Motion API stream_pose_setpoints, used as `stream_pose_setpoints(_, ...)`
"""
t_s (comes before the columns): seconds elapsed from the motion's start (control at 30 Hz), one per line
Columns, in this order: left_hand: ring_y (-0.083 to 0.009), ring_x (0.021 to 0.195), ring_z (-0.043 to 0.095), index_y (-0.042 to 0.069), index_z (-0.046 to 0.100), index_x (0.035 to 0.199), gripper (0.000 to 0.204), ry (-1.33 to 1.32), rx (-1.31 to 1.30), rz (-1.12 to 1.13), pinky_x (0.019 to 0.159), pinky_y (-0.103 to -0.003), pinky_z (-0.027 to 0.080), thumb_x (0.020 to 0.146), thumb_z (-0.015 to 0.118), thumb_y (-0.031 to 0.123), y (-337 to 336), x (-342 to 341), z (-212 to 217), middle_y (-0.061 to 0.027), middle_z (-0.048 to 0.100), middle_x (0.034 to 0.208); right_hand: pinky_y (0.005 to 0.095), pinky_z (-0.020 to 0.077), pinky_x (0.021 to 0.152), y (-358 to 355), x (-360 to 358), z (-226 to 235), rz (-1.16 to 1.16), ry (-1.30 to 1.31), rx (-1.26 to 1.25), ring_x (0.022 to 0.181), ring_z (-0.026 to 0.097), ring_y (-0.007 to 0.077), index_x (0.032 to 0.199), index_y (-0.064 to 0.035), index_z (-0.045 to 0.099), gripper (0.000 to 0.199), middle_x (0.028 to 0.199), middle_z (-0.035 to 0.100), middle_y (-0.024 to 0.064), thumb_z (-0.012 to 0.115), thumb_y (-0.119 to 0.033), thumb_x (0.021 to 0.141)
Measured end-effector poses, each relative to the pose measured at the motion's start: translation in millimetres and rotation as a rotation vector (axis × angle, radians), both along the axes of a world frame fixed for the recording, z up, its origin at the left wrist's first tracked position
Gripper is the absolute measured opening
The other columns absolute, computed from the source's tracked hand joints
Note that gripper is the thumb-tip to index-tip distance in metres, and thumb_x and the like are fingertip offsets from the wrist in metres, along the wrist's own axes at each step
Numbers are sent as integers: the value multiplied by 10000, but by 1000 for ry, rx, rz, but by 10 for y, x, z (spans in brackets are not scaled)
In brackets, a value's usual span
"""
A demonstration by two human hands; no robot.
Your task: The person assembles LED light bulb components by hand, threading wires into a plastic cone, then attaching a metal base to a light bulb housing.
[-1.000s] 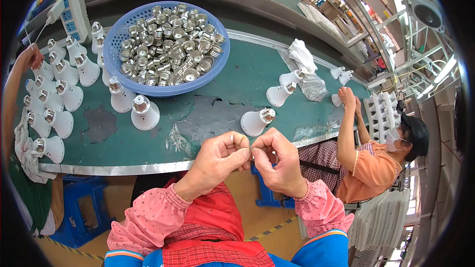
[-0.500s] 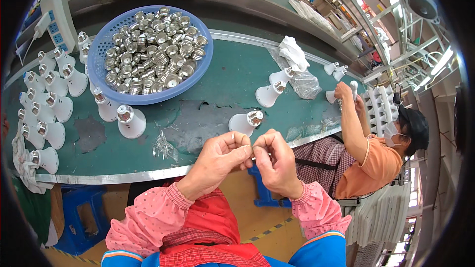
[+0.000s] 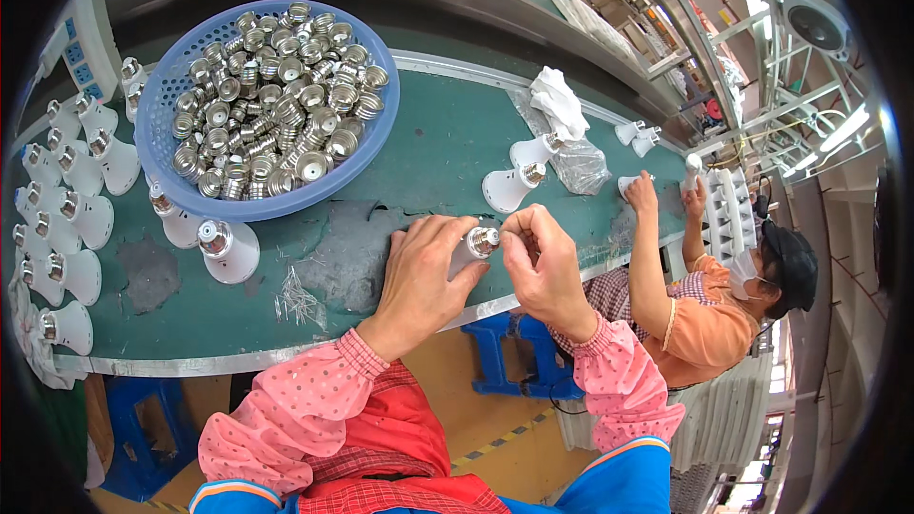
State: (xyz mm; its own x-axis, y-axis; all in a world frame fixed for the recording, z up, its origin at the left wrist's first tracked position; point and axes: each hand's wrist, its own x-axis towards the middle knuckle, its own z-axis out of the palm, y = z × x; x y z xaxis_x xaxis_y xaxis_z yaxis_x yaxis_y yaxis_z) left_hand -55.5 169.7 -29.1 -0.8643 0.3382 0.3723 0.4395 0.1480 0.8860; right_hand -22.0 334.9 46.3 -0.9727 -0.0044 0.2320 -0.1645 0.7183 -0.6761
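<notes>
Near the front of the green bench stands a white light bulb (image 3: pixel 464 255) with its silver screw cap (image 3: pixel 484 242) turned up. My left hand (image 3: pixel 419 276) is wrapped round the bulb's body, thumb on the near side. Just right of the cap, my right hand (image 3: pixel 543 266) is closed in a pinch, thumb against forefinger. Whatever lies between those fingertips is too small to make out. Beyond my hands, another white bulb (image 3: pixel 506 188) stands on the bench, and one more (image 3: pixel 533 149) is close behind it.
A blue plastic basket (image 3: pixel 152 138) heaped with metal screw caps (image 3: pixel 276 100) stands at back left. Several bulbs (image 3: pixel 86 219) crowd the left end. Thin pins or wires (image 3: pixel 300 300) lie near the front edge. At right, a co-worker (image 3: pixel 705 324) handles bulbs beside a plastic bag (image 3: pixel 581 167).
My hands, which met in front of the bulb, have parted and moved up to it. The left now grips the bulb; the right is at its cap. The view has shifted slightly.
</notes>
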Motion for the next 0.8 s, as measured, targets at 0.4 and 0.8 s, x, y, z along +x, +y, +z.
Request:
stream_pose_setpoints(0.4,-296,1121,612,45,651,1225,453,27,-17,7,916,-422,413,809,794,156,-7,1,-19,-110,680,1182,389,490,600,-47,-74,232,107,-11,296,659,621,310,937,0,550,129,811,588,147,632,51,851)
stream_pose_setpoints(0.8,-292,1087,595,38,646,1228,462,74,0,28,903,-438,402,810,784,181,-1,6,-58,-97,666,1132,476,513,642,-160,-226,508,277,-83,785,764,644,395,938,-4,544,165,873,591,179,657,-49,826)
